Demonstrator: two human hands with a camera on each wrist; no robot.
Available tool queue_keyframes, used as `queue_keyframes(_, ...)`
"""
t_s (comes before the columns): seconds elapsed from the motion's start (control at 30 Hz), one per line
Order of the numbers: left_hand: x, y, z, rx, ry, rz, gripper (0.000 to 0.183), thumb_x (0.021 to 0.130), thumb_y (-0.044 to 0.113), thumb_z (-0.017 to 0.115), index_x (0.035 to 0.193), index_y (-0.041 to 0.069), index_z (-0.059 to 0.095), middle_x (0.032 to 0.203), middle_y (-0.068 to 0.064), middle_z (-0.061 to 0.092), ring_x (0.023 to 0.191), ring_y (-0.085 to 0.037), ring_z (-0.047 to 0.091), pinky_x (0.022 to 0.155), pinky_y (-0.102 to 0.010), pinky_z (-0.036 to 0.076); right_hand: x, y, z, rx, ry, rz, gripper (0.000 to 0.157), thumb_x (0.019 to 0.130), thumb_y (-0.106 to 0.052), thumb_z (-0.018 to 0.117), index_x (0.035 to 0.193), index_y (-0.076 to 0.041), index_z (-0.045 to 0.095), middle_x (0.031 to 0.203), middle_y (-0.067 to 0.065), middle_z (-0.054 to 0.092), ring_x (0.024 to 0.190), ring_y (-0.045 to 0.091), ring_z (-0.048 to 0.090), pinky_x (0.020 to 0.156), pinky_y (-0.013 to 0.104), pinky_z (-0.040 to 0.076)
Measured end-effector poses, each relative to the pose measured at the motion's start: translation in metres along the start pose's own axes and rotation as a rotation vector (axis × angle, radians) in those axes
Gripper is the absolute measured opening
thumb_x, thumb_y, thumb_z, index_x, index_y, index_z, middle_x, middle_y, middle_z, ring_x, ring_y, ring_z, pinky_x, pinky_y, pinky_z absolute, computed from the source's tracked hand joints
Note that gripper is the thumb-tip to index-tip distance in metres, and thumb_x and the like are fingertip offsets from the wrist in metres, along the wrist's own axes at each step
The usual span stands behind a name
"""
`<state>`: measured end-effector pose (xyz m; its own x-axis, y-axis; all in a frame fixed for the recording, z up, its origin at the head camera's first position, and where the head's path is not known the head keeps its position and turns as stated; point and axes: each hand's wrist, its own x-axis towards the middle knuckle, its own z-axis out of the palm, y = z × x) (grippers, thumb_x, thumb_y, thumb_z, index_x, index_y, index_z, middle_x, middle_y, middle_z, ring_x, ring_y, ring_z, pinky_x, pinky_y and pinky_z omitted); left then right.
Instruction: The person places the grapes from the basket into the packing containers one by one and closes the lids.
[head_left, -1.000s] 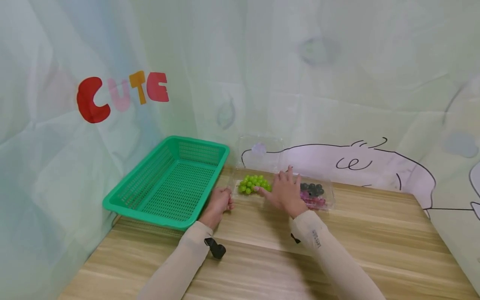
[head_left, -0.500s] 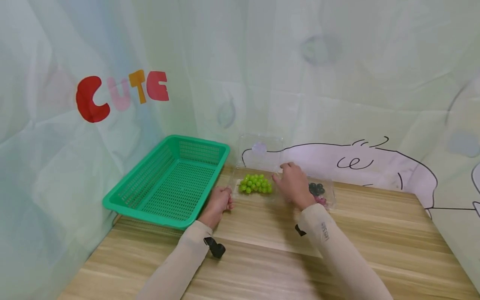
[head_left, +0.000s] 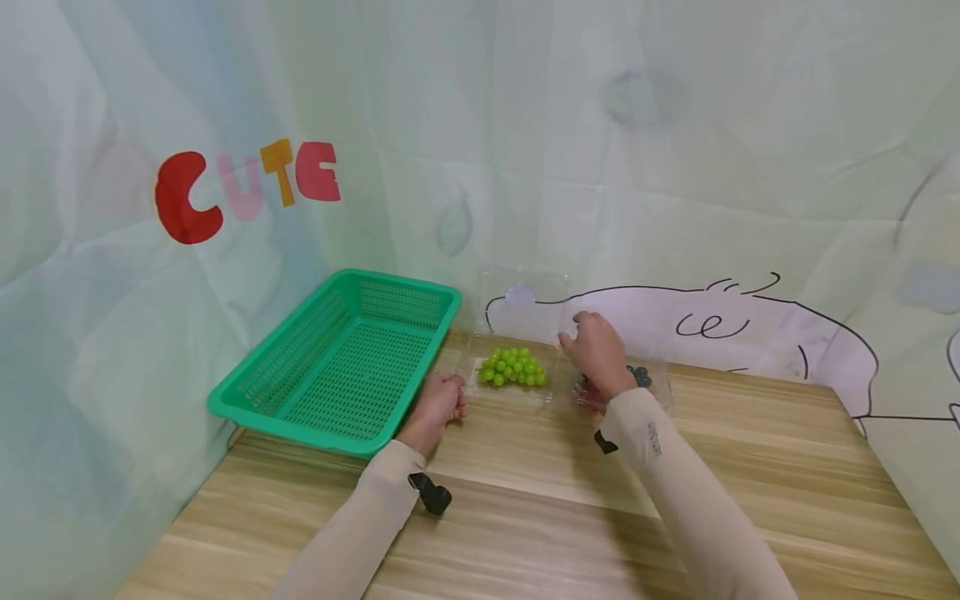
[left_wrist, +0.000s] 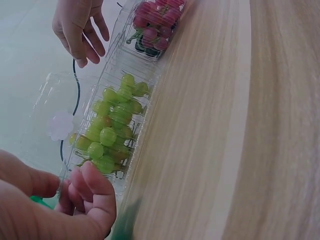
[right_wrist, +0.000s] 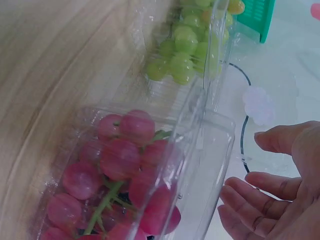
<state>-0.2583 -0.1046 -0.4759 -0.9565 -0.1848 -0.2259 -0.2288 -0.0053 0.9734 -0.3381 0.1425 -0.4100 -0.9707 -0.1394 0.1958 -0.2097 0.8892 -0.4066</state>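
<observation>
A bunch of green grapes [head_left: 512, 367] lies in a clear plastic box [left_wrist: 132, 167], whose hinged lid [head_left: 525, 292] stands raised against the backdrop. My left hand [head_left: 438, 404] pinches the near left edge of this box between thumb and forefinger, as the left wrist view shows. To its right sits a second clear box [right_wrist: 212, 165] with red grapes [right_wrist: 120, 160] and dark grapes [head_left: 639, 377] in it. Over the back of that box hovers my right hand [head_left: 597, 346], fingers apart and slightly bent, with nothing in them.
A green plastic basket [head_left: 300, 439] with slotted walls stands on the left, beside my left forearm. Behind the boxes a printed cloth backdrop [head_left: 675, 208] hangs along the table's far edge. The wood-grain table [head_left: 525, 533] extends toward me.
My right hand has moved right and back, away from the green grapes, to above the second box. The left hand stays at the box's edge, and the grapes keep their place.
</observation>
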Motion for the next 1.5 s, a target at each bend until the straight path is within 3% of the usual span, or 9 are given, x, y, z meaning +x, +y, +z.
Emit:
queue_keyframes(0.3,0.000,-0.001,0.000,0.004,0.011,0.001,0.026,0.108,0.014,0.043,0.110,-0.009,0.054,0.072,-0.005,0.046,0.063,-0.016,0.048,0.056,-0.027,0.050,0.012,0.004,-0.003,0.041,-0.050,0.042,0.046,0.101,-0.030,0.063,0.130,0.005,0.061,0.129,0.023,0.065,0.113,0.036,0.064,0.096,0.051,0.054)
queue_keyframes(0.63,-0.002,-0.001,0.000,0.011,0.014,0.001,0.030,0.108,0.013,0.043,0.123,-0.010,0.056,0.073,-0.005,0.046,0.064,-0.015,0.048,0.057,-0.028,0.051,0.019,0.003,-0.006,0.037,-0.048,0.060,0.044,0.101,-0.031,0.064,0.127,0.005,0.064,0.128,0.022,0.066,0.113,0.036,0.065,0.096,0.049,0.055)
queue_keyframes(0.87,-0.003,0.001,0.001,0.013,0.019,-0.002,0.027,0.108,0.014,0.043,0.116,-0.009,0.055,0.073,-0.005,0.045,0.065,-0.016,0.048,0.056,-0.026,0.050,0.025,0.002,-0.002,0.040,-0.061,0.042,0.041,0.102,-0.030,0.064,0.124,0.004,0.066,0.126,0.020,0.067,0.110,0.034,0.066,0.096,0.048,0.055)
queue_keyframes(1.0,-0.003,0.001,0.000,0.016,0.017,-0.001,0.025,0.108,0.014,0.043,0.110,-0.008,0.054,0.074,-0.006,0.045,0.065,-0.016,0.048,0.057,-0.027,0.051,0.028,0.001,0.001,0.050,-0.055,0.035,0.035,0.101,-0.030,0.064,0.115,0.001,0.071,0.110,0.016,0.072,0.093,0.027,0.066,0.082,0.042,0.057)
queue_keyframes(1.17,-0.004,0.003,0.000,0.017,0.007,-0.001,0.024,0.109,0.016,0.041,0.105,-0.005,0.052,0.075,-0.007,0.045,0.068,-0.018,0.048,0.059,-0.029,0.052,0.031,-0.001,0.001,0.063,-0.037,0.017,0.028,0.102,-0.027,0.063,0.102,-0.002,0.076,0.088,0.008,0.071,0.074,0.021,0.058,0.063,0.033,0.048)
queue_keyframes(1.5,-0.003,0.002,0.000,0.010,-0.001,0.004,0.023,0.110,0.016,0.040,0.095,0.000,0.048,0.074,-0.007,0.045,0.067,-0.019,0.049,0.059,-0.029,0.052,0.034,-0.002,0.001,0.051,-0.038,0.035,0.031,0.103,-0.025,0.062,0.089,-0.002,0.078,0.070,0.004,0.061,0.063,0.019,0.051,0.056,0.032,0.042)
